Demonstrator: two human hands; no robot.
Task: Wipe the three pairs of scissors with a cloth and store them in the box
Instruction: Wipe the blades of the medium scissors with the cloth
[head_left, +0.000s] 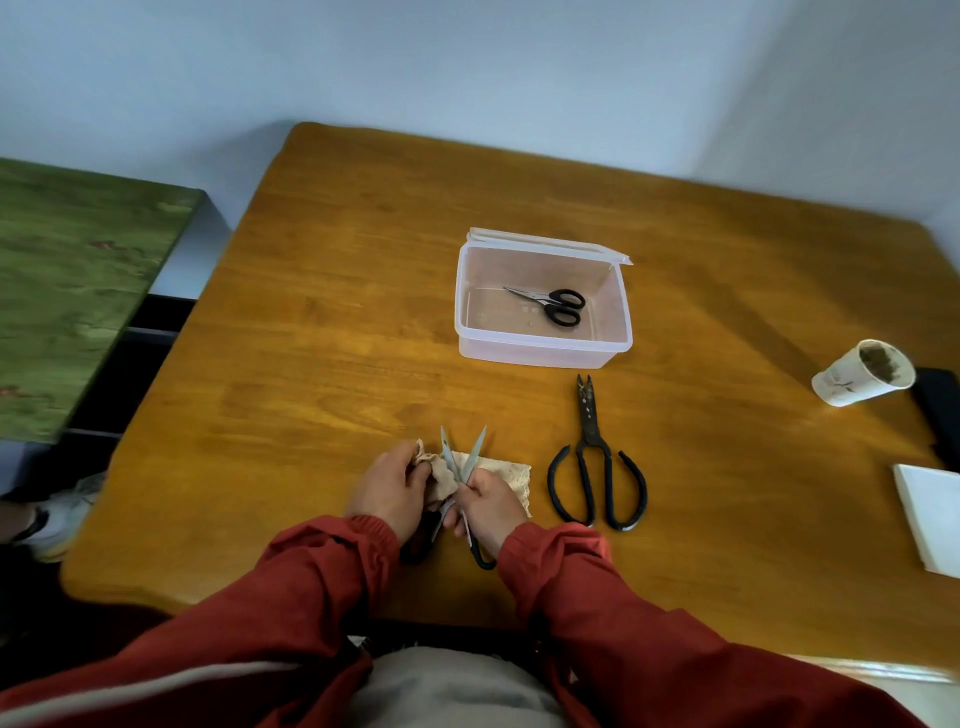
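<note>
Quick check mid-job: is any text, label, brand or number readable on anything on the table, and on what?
Paper cup: a small dark printed mark on its side, too blurred to read.
Plastic box: no label shows.
Large black scissors: no readable marking.
White object at the right edge: no text shows.
Cloth in the left hand, held scissors in the right hand: no text shows.

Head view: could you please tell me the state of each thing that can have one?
Box: lid open, one pair inside.
Small scissors: closed, lying in the box.
Held scissors: blades open, right hand grips them.
Cloth: crumpled, left hand holds it.
Large scissors: nearly closed, lying on the table.
Paper cup: uncovered, dark contents.
</note>
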